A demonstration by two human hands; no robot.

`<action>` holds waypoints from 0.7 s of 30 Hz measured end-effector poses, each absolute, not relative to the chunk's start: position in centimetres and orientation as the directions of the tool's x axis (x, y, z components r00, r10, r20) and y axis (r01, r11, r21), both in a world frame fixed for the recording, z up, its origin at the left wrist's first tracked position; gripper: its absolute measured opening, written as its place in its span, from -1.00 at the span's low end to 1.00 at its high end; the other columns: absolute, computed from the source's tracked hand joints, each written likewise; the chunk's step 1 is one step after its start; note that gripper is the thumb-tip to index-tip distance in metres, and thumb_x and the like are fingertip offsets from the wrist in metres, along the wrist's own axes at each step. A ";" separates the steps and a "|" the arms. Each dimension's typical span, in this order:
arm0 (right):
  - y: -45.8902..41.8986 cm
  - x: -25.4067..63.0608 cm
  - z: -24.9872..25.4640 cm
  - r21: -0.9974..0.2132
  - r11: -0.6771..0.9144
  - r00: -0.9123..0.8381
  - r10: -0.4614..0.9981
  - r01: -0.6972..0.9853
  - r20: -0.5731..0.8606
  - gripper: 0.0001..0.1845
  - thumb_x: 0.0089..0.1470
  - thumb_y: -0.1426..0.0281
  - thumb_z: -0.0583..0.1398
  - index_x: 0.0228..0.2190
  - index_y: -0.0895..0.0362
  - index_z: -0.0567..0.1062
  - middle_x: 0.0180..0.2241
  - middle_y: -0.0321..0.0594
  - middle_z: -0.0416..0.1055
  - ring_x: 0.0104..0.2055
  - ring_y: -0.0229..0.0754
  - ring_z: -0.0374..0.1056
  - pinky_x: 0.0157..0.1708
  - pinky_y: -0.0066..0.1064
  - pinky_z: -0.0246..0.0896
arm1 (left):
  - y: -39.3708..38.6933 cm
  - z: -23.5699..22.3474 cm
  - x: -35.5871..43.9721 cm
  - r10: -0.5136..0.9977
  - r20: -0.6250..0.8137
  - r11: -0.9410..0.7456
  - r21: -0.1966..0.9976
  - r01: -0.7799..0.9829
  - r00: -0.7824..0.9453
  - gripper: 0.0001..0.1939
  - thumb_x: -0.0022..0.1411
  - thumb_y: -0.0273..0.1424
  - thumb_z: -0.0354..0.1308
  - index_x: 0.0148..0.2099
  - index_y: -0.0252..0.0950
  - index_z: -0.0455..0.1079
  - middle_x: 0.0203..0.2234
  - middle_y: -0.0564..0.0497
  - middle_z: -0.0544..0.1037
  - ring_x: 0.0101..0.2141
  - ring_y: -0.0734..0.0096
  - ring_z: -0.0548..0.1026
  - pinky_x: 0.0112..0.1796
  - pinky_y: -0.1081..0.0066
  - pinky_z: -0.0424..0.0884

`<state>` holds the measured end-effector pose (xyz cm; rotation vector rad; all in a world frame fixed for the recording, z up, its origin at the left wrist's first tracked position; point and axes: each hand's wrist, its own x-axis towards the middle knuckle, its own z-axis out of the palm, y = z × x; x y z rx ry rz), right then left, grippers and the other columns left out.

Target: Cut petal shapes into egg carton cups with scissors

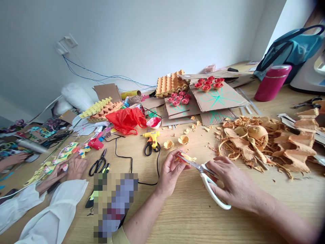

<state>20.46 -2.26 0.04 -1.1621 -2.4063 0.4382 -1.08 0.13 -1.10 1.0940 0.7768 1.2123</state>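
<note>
OK so using the yellow glue gun [154, 135] on the table [203, 217] as the landmark here. The small orange piece [188, 157] is just to the right of it and a bit nearer the wearer, up off the wood. The left hand [171, 171] has that piece pinched in its fingers. The right hand [230, 183], further right of the glue gun, has its fingers wrapped round the handles of some white-handled scissors [198, 166], blades pointing at the piece. Can't tell if they're actually biting into it.

Right beside the glue gun, on its right, sit two little orange cups [183, 139], kinda petal-shaped. Way over to the right of it there's a messy heap of orange scraps [256, 142]. Beyond the glue gun and to the right, red flowers [208, 83] sit on cardboard sheets [220, 98] with green scribbles, and a stack of egg trays [172, 83] is behind. A crumpled red bag [129, 120] is beyond it on the left. Black-handled scissors [98, 164] lie to its left, and past those a co-worker's hands [76, 166] are busy with small colourful bits.
</note>
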 end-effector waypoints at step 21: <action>-2.6 20.4 0.2 -0.407 0.637 -0.548 0.771 0.654 0.326 -0.80 0.21 0.33 0.12 -0.43 0.07 0.20 -0.53 -0.36 0.33 -0.45 -0.20 0.29 -0.04 -0.12 0.12 | 0.3 -0.8 -1.7 0.969 0.148 -0.112 0.977 -0.180 0.198 -0.57 0.14 -0.39 0.31 0.07 -0.18 0.40 -0.09 -0.05 0.53 -0.11 0.31 0.51 -0.06 0.32 0.45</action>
